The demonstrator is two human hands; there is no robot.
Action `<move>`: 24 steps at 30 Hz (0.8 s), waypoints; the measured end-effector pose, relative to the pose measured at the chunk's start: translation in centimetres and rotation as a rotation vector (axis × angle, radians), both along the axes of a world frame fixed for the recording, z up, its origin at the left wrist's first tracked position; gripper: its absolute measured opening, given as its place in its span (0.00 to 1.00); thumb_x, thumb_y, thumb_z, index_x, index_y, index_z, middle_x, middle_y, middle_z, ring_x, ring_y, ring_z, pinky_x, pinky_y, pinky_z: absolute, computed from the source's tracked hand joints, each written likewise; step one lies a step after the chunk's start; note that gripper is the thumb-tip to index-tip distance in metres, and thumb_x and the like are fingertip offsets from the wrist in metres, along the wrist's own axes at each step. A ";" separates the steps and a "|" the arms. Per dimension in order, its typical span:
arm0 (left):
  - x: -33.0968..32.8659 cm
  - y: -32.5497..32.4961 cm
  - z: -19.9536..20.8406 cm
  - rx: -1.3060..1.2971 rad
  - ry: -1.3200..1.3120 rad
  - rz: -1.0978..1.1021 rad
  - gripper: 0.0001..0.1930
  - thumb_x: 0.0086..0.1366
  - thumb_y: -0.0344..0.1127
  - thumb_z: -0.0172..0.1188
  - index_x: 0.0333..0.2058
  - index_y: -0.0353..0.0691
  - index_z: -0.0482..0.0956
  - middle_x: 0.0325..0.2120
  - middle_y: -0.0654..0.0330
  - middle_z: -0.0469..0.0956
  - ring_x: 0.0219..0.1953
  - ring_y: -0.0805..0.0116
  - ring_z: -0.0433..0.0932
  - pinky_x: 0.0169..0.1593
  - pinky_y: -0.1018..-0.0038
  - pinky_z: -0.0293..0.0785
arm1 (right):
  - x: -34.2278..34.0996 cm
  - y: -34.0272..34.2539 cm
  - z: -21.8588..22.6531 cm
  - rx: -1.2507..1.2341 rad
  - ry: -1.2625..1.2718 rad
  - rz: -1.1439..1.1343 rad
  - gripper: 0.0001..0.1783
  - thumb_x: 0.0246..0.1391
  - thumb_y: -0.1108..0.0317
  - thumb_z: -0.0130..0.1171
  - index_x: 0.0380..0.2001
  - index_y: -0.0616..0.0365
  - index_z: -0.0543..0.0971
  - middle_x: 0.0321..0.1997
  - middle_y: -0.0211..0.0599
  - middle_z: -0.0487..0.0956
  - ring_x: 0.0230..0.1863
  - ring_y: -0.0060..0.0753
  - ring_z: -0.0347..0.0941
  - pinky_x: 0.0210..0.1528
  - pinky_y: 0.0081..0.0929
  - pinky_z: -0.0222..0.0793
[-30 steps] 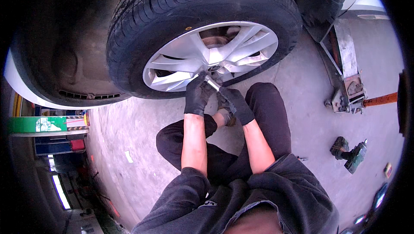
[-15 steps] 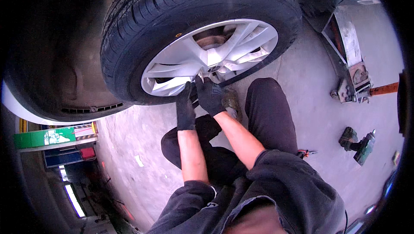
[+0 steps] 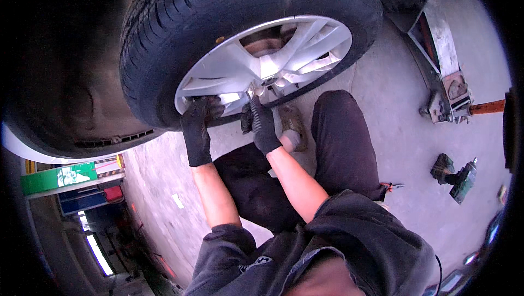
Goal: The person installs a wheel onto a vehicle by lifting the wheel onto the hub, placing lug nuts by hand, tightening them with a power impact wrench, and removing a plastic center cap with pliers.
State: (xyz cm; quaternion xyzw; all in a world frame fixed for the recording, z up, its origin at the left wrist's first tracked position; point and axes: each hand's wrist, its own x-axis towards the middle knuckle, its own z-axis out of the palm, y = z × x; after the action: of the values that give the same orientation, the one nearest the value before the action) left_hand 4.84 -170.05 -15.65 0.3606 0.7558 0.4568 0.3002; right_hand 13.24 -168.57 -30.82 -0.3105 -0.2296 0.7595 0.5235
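Observation:
In front of me is a car wheel with a silver multi-spoke alloy rim [image 3: 232, 58] and a black tire [image 3: 164, 50]. It sits in the wheel arch, and brake parts show behind the spokes. Both my hands wear dark gloves. My left hand [image 3: 199, 124] grips the rim's lower left edge, its fingers bent into a gap between spokes. At the hub's lug holes [image 3: 255, 89], the fingertips of my right hand [image 3: 262, 124] reach in with the index finger forward and the others curled. Whatever they hold there is hidden.
A cordless impact wrench [image 3: 458, 178] lies on the floor at right, with orange-handled pliers [image 3: 392, 187] beside my knee. A floor jack [image 3: 445, 91] with an orange handle [image 3: 487, 107] stands farther right. Green shelving [image 3: 60, 178] is at far left.
My left hand has moved left, away from the hub, onto the rim's lower left. My right hand stays at the lug holes, its index finger now more extended.

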 end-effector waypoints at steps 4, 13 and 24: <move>1.5 1.0 0.9 0.049 0.172 -0.173 0.17 0.66 0.39 0.46 0.41 0.30 0.76 0.36 0.52 0.79 0.33 0.62 0.80 0.39 0.70 0.78 | -0.5 1.0 -1.2 0.356 -0.710 -0.428 0.26 0.62 0.46 0.42 0.23 0.57 0.74 0.13 0.30 0.70 0.15 0.23 0.66 0.18 0.23 0.60; 1.7 1.8 0.9 0.006 0.162 -0.191 0.17 0.66 0.37 0.43 0.40 0.28 0.75 0.35 0.51 0.79 0.34 0.61 0.81 0.40 0.70 0.78 | -0.6 0.4 -3.4 0.530 -0.929 -0.305 0.16 0.61 0.55 0.48 0.34 0.57 0.76 0.23 0.39 0.75 0.26 0.35 0.71 0.27 0.34 0.65; 1.0 1.6 0.8 0.033 0.140 -0.278 0.15 0.64 0.33 0.44 0.42 0.27 0.72 0.37 0.48 0.78 0.36 0.58 0.81 0.42 0.69 0.79 | 2.6 1.5 0.7 -0.087 -0.154 0.201 0.22 0.60 0.50 0.45 0.36 0.59 0.75 0.22 0.40 0.75 0.23 0.40 0.73 0.28 0.37 0.67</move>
State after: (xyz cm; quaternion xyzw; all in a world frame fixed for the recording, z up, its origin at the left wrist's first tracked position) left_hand 5.84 -168.46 -14.84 0.4976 0.7100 0.3971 0.3012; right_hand 15.88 -167.09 -30.10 -0.3656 -0.2658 0.7912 0.4119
